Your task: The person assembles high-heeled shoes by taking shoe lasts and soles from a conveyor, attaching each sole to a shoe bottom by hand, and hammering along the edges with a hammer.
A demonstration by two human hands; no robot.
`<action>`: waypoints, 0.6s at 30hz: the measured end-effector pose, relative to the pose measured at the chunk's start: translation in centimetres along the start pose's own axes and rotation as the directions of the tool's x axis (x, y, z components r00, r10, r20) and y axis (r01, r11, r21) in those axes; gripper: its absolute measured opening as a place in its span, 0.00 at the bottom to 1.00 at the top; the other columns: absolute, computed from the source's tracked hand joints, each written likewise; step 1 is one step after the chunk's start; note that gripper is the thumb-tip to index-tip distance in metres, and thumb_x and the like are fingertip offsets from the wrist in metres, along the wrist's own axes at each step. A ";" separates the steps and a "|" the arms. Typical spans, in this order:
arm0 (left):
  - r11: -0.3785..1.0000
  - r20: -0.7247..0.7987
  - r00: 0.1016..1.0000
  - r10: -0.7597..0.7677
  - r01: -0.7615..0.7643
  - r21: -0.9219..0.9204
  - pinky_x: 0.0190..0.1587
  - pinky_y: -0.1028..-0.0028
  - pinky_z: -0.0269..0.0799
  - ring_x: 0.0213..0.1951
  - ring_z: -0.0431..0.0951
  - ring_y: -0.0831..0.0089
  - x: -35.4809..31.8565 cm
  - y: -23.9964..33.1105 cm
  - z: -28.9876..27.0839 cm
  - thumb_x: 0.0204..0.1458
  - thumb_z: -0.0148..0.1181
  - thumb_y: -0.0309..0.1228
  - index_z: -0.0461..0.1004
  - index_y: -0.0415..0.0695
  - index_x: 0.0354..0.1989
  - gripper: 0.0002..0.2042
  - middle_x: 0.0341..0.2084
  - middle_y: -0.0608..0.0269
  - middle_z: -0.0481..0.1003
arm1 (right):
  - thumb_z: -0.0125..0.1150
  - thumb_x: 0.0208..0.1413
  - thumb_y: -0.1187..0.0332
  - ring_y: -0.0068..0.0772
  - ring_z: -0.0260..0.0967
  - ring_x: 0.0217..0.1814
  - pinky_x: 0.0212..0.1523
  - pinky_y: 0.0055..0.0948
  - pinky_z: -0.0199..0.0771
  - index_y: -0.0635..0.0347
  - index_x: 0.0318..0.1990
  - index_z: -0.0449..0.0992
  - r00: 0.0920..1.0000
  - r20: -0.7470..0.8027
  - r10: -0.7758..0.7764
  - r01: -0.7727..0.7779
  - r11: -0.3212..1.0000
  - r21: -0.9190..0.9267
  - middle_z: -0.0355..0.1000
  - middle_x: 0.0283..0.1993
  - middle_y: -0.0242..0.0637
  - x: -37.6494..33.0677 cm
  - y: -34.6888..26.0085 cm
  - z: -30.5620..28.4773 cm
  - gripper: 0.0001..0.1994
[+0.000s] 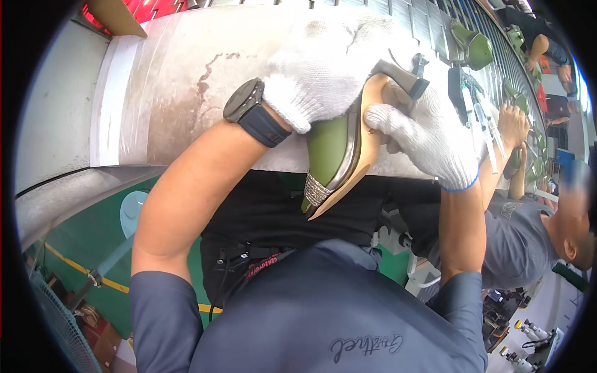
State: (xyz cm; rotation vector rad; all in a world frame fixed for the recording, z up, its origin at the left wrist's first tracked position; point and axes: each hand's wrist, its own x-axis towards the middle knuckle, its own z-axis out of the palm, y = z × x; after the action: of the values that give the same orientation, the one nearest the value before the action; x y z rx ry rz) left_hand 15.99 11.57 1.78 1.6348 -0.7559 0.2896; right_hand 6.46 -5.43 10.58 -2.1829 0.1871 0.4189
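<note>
A green high-heeled shoe [328, 148] is held over the table's near edge, its toe pointing down toward me. It has a tan sole [371, 133], a dark heel [407, 81] pointing up and right, and a glittering band [316, 188] near the toe. My right hand [429, 124], in a white knit glove, grips it from the right, thumb pressed on the sole below the heel. My left hand [329, 65], also gloved, is closed against the back of the shoe from the left; bright light washes out its fingers. A dark watch [245, 102] is on my left wrist.
Beyond my right hand, a dark holder [457, 87] stands by several clear tubes [484, 121]. More green shoes [476, 50] sit along the roller conveyor [438, 25]. At the right, a co-worker's hand [513, 124] is close to the tubes. A fan [59, 317] is at lower left.
</note>
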 end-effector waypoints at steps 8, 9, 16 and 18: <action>0.970 0.139 0.969 -0.202 0.218 -0.106 0.39 0.57 0.82 0.35 0.88 0.46 0.8 1.9 -0.3 0.76 0.54 0.37 0.87 0.39 0.48 0.17 0.34 0.44 0.86 | 0.77 0.64 0.64 0.20 0.77 0.31 0.28 0.21 0.78 0.73 0.76 0.68 0.997 -0.068 0.045 -0.042 0.998 0.045 0.82 0.46 0.40 -0.1 0.7 0.5 0.37; 0.970 0.138 0.969 -0.203 0.218 -0.107 0.39 0.57 0.82 0.35 0.88 0.46 0.8 1.8 -0.3 0.76 0.54 0.37 0.87 0.39 0.48 0.17 0.34 0.44 0.86 | 0.78 0.64 0.63 0.20 0.77 0.33 0.29 0.22 0.78 0.73 0.76 0.68 0.998 -0.070 0.004 -0.007 0.999 -0.040 0.83 0.47 0.40 0.0 1.3 0.4 0.38; 0.988 0.085 0.993 -0.085 0.095 -0.123 0.41 0.57 0.83 0.38 0.88 0.45 0.4 0.8 0.2 0.76 0.54 0.37 0.86 0.38 0.49 0.17 0.35 0.44 0.87 | 0.82 0.57 0.50 0.33 0.82 0.38 0.43 0.37 0.84 0.65 0.53 0.86 0.937 -0.333 -0.106 0.122 0.992 0.026 0.86 0.40 0.40 -0.1 2.8 3.4 0.28; 0.988 0.123 0.985 -0.124 0.133 -0.073 0.42 0.57 0.83 0.38 0.88 0.45 0.4 0.7 0.4 0.76 0.54 0.37 0.87 0.39 0.49 0.17 0.36 0.44 0.87 | 0.82 0.57 0.50 0.34 0.82 0.38 0.43 0.38 0.84 0.64 0.53 0.86 0.901 -0.391 -0.188 0.178 0.982 -0.063 0.86 0.41 0.41 0.3 2.6 3.6 0.27</action>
State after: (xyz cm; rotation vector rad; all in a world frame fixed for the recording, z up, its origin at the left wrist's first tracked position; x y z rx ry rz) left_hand 15.78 11.04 2.44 1.6261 -0.7377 0.0695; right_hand 5.16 -4.15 6.57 -2.2662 0.1946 -0.1331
